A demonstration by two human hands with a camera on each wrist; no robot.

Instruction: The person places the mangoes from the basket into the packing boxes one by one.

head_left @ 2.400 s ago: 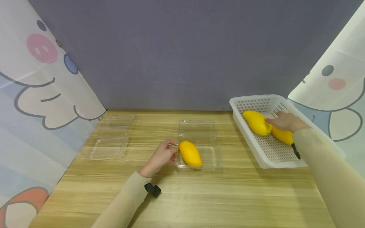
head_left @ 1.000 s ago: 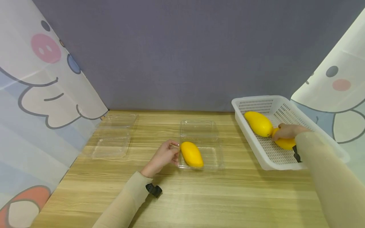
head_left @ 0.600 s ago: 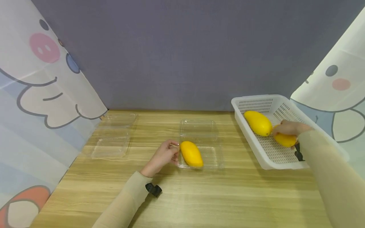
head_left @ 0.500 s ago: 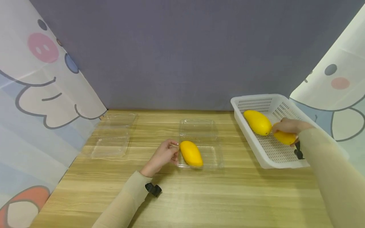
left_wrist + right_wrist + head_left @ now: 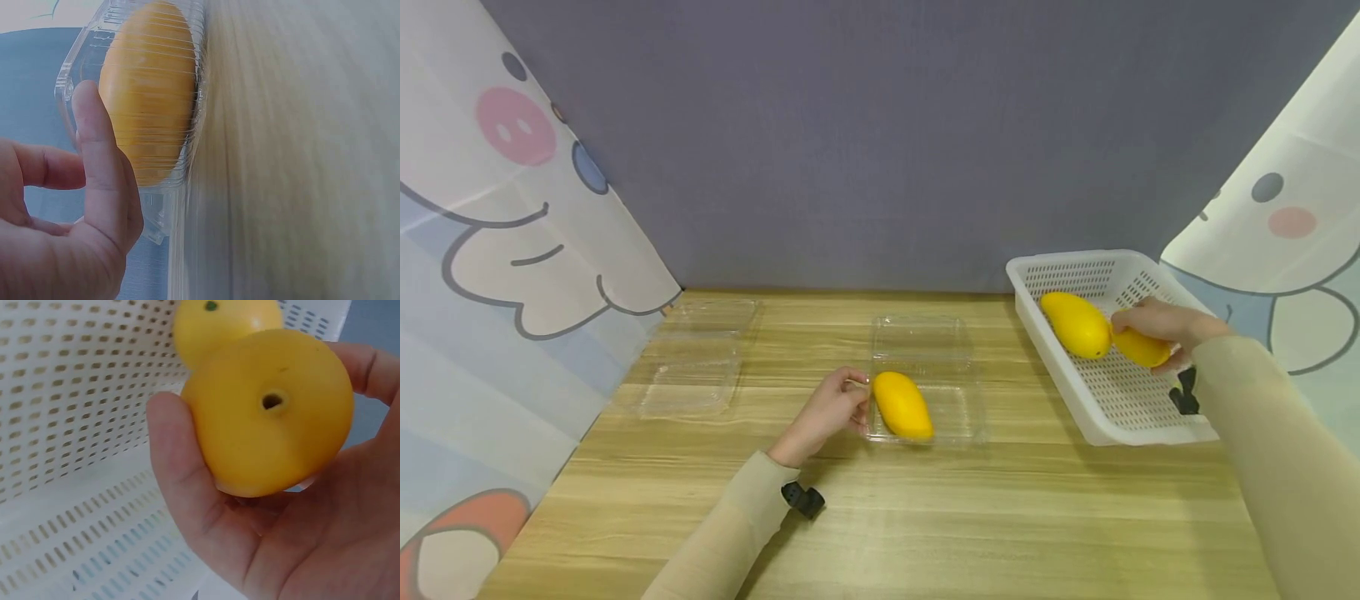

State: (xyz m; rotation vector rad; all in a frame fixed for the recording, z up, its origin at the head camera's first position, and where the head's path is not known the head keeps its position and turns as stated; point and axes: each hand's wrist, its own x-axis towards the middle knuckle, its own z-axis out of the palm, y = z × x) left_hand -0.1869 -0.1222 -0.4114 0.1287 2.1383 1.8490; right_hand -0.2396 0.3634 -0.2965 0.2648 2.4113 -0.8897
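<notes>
In the head view, my left hand point(image 5: 835, 410) is at the left edge of a clear plastic clamshell box point(image 5: 955, 412), its fingers bent at the rim. The left wrist view has one finger point(image 5: 100, 156) along the box's ribbed side wall. A yellow mango point(image 5: 902, 406) lies tilted inside the box's near half. My right hand point(image 5: 1161, 325) grips another mango point(image 5: 1138, 347) over the white basket point(image 5: 1097, 429), thumb on one side and fingers round the other. Its dimpled end faces the right wrist camera. Another mango point(image 5: 1077, 325) rests in the basket beside it.
A second clear clamshell box point(image 5: 688, 387) lies open on the left of the wooden table point(image 5: 925, 525). A grey panel point(image 5: 850, 150) stands behind the table, with cartoon-printed curtains point(image 5: 1255, 217) at both sides. The basket's walls are perforated.
My right hand has reached down into the basket, closed round the right-hand mango and raised it slightly, tilting it. The left hand has stayed at the box.
</notes>
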